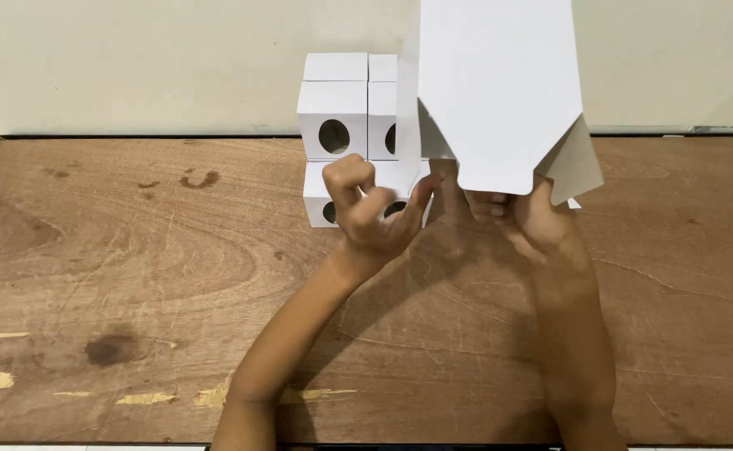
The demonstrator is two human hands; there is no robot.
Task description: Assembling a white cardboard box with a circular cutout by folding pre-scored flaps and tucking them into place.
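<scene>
My right hand [523, 219] grips the lower end of a flat white cardboard box blank [500, 92] and holds it upright above the table, with a side flap hanging at its right. My left hand [368, 209] hovers just left of it, fingers curled and apart, holding nothing. Directly behind my left hand stands a stack of small white folded boxes [346, 125] with round holes in their fronts, piled in two layers against the wall.
A worn wooden table [133, 276] with a dark rim spans the view, marked by dark stains and scraped yellow patches near the front edge. A plain cream wall [133, 58] rises behind it.
</scene>
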